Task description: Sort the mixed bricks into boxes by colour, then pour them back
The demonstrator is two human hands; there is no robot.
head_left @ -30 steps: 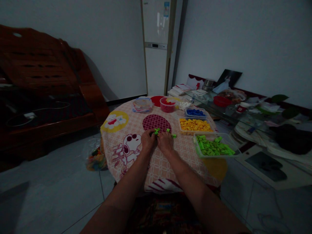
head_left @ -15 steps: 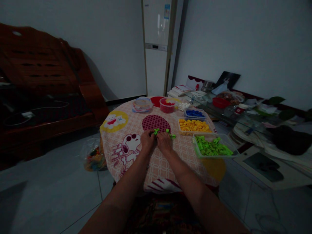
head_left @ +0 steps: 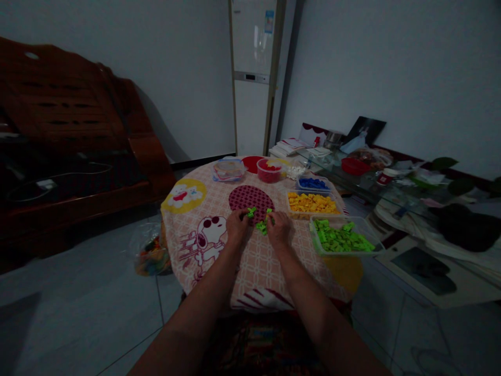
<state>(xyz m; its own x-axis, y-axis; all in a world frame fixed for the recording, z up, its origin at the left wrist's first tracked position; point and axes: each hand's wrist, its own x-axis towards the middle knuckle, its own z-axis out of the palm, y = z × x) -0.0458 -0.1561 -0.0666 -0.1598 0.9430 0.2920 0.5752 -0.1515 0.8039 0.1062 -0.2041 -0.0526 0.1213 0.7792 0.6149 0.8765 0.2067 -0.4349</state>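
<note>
My left hand (head_left: 236, 225) rests on the round cloth-covered table (head_left: 203, 250), fingers curled around a small green brick piece (head_left: 251, 212) that sticks out past the fingertips. My right hand (head_left: 278, 226) lies a little to the right, fingers bent over more green brick pieces (head_left: 263, 225) on the cloth. A gap shows between the two hands.
Clear trays hold green bricks (head_left: 340, 236), yellow bricks (head_left: 312, 202) and blue bricks (head_left: 313, 183) at the right. A red tub (head_left: 268, 169) and a lidded box (head_left: 227, 169) stand at the far edge. A bag of coloured bricks (head_left: 151, 256) lies on the floor at the left. A cluttered glass table (head_left: 395, 193) stands to the right.
The hands were pressed together over the green pieces; now my right hand has shifted right and away from the left, and green pieces show between them.
</note>
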